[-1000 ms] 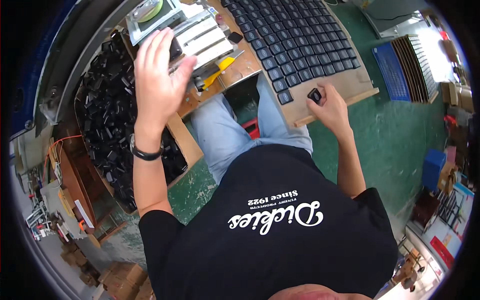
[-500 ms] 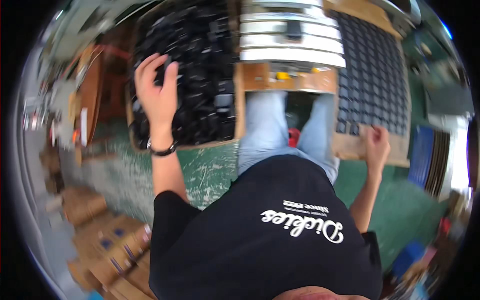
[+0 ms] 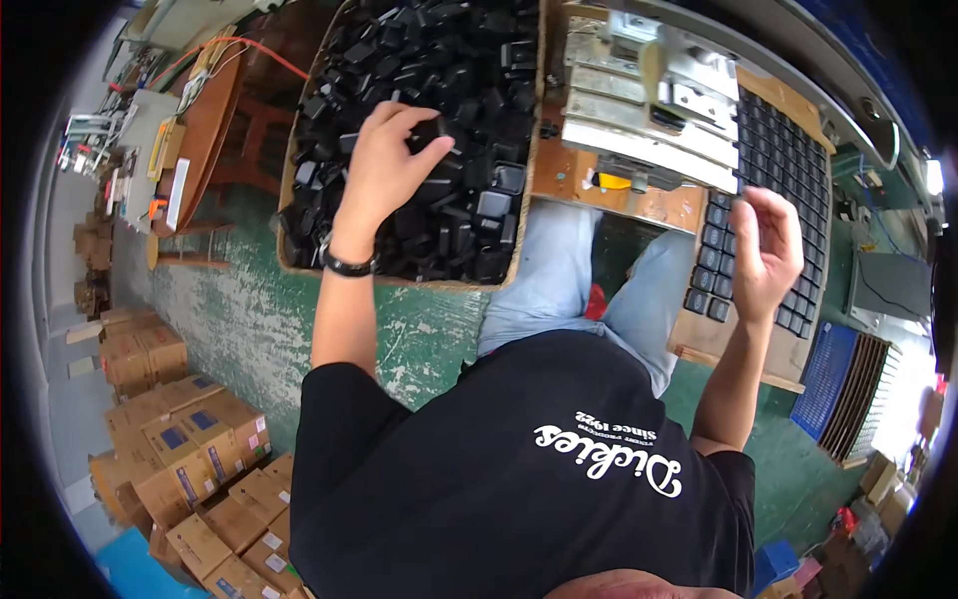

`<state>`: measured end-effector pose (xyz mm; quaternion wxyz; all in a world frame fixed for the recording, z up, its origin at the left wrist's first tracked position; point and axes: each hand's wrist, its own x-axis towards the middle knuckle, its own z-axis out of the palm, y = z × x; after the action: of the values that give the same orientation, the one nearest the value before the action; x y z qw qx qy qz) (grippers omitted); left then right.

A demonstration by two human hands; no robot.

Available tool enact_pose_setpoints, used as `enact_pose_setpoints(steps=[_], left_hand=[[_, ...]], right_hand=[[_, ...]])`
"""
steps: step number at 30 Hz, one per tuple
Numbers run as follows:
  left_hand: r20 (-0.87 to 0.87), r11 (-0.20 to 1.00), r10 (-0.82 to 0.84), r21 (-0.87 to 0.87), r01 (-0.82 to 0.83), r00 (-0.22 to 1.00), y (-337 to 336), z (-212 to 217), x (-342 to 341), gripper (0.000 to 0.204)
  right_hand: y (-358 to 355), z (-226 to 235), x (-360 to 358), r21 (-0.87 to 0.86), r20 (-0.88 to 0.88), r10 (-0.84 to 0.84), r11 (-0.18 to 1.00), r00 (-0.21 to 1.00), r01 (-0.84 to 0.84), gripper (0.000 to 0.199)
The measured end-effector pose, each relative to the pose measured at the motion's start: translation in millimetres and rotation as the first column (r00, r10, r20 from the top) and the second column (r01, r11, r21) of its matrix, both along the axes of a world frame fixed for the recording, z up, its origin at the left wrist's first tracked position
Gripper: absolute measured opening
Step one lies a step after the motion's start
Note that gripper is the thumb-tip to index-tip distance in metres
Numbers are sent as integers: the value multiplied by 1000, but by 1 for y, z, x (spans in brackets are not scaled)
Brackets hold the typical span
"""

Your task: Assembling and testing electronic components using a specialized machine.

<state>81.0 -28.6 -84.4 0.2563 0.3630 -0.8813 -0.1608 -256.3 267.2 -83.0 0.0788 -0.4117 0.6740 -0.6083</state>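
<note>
My left hand (image 3: 384,175) reaches over a cardboard box (image 3: 285,190) heaped with loose black plastic parts (image 3: 409,50). Its thumb and fingers close around one black plastic part (image 3: 430,132), which blends into the dark pile. At the right, my right hand (image 3: 768,255) is raised with curled fingers, thumb apart from them, beside the corner of a slotted metal fixture (image 3: 649,145). I make out nothing held in it. Below that hand, black parts (image 3: 714,260) stand in rows on a brown board (image 3: 738,349). One dark part (image 3: 667,120) sits in the fixture.
A wooden bench front with a yellow item (image 3: 611,181) lies under the fixture. Cardboard cartons (image 3: 200,439) stack at the lower left. Blue and brown trays (image 3: 838,384) stand on the green floor at the right. A red-brown table (image 3: 208,150) is at the far left.
The view has swung, shifting the scene. My left hand has closed around a black part in the box. My right hand has moved from the board's near edge up toward the fixture, its fingers loosening.
</note>
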Motion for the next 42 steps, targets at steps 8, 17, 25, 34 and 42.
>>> enact_pose_setpoints(steps=[8, 17, 25, 34, 42], left_hand=[[-398, 860, 55, 485, 159, 916, 25, 23, -31, 43], [-395, 929, -332, 20, 369, 856, 39, 34, -97, 52], [-129, 779, -622, -202, 593, 772, 47, 45, -174, 57], [211, 780, -526, -267, 567, 824, 77, 29, -168, 71], [-213, 805, -555, -380, 455, 804, 57, 18, -98, 37]], right_hand=[[-56, 32, -7, 45, -7, 147, 988, 989, -147, 24], [-96, 53, -26, 400, -353, 329, 899, 876, -177, 43], [-66, 26, -29, -41, -154, 145, 987, 977, -153, 51], [151, -69, -42, 390, 138, -448, 844, 883, 367, 50], [204, -120, -23, 727, -474, -336, 372, 814, 577, 40]])
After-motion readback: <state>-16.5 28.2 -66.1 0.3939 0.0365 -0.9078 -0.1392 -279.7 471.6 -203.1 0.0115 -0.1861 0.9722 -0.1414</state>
